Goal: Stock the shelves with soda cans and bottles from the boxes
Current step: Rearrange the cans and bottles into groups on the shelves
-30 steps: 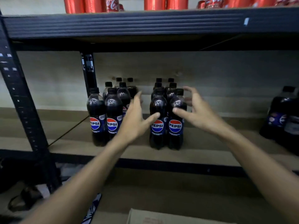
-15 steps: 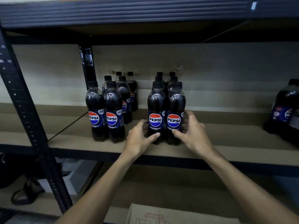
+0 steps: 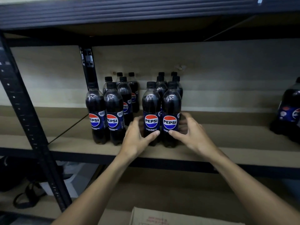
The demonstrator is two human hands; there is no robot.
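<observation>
Cardboard box (image 3: 178, 216): brown, with faint red print on its top flap. It sits at the bottom edge of the view, nearest the camera and below the shelf.
Left hand (image 3: 136, 140): reaches in from the lower left, palm turned right. It cups the lower part of the left front bottle (image 3: 151, 109), with the thumb laid across the front under the label and the fingers curled round the bottle's left side.
Right hand (image 3: 193, 135): reaches in from the lower right, mirroring the other. It grips the right front bottle (image 3: 171, 109), thumb on the front below the label and fingers wrapped round the right side.
Held pair: two upright dark cola bottles with black caps and red, white and blue round logos. They touch side by side near the front edge of the shelf (image 3: 243, 143).
Behind the pair: more matching bottles (image 3: 161, 88) stand in two short rows running back toward the wall.
Left group (image 3: 105, 111): a similar upright cluster, just beside the left hand and apart from the held pair.
Shelf: a tan board in a black metal frame.
Post (image 3: 29, 120): a black perforated upright, slanting at the left.
Large bottle (image 3: 290, 111): dark, at the far right edge, well apart from the rest.
Upper shelf (image 3: 129, 12): a dark ribbed beam overhead.
</observation>
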